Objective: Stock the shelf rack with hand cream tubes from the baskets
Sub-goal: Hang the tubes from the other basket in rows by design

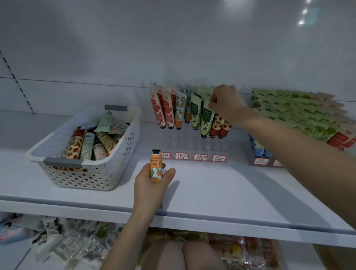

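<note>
Over the shelf (209, 188), orange tube (156, 165) stands in grip of left hand (149, 190).

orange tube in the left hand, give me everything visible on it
The orange tube is small and glossy, plastic by its look, black cap at the far end. Label: orange above, white below with printed oranges and green leaves; lettering reads upside down. The left hand grips its lower half, thumb on the right. It is held over the white shelf, right of the basket, just before the price labels.
</note>
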